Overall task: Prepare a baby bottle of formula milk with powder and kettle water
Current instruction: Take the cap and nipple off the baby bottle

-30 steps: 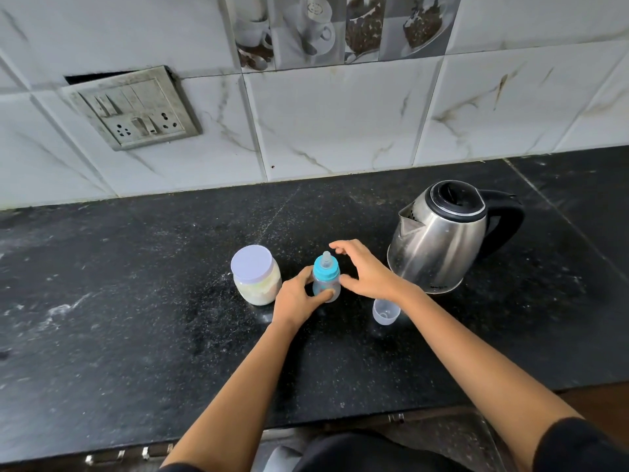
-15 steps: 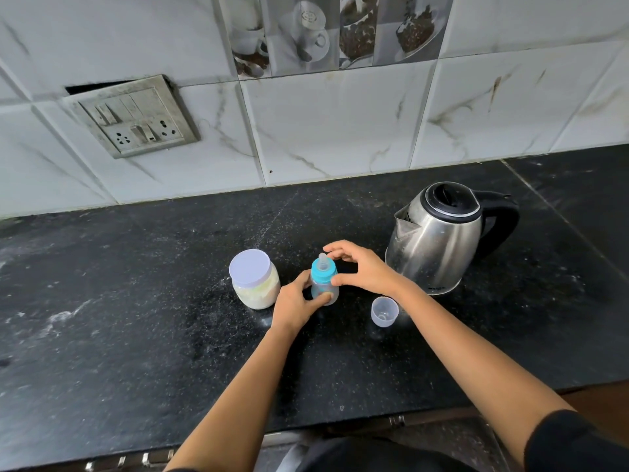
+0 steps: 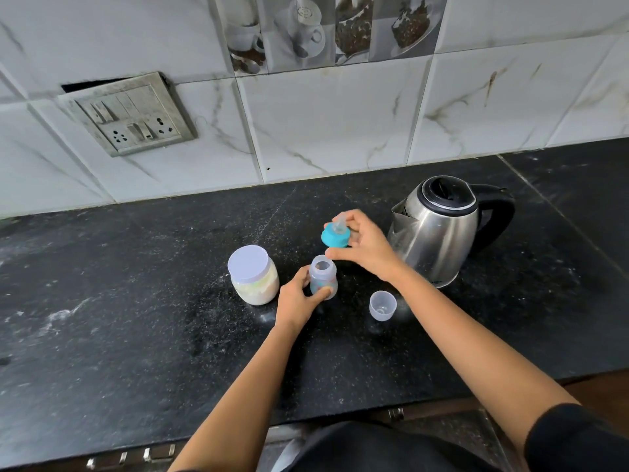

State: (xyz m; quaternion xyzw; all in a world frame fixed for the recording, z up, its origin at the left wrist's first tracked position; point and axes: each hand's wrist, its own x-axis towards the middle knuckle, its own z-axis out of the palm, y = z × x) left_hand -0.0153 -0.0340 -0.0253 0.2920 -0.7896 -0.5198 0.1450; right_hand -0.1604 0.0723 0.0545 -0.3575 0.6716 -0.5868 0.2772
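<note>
Bottle (image 3: 322, 276) stood uncapped mid-frame, gripped by the left hand (image 3: 295, 301); the right hand (image 3: 367, 250) pinched its teat cap (image 3: 335, 235), probably best parked teat-up.

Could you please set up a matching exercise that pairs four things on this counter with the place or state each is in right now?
Column A
1. bottle
2. blue teat ring
3. powder jar
4. clear cap

Column B
a. lid on, leftmost of the group
b. held above the bottle by the right hand
c. mouth up on the counter, in front of the kettle
d. open at the top, gripped by the left hand

Pairs: 1-d, 2-b, 3-a, 4-c
</note>
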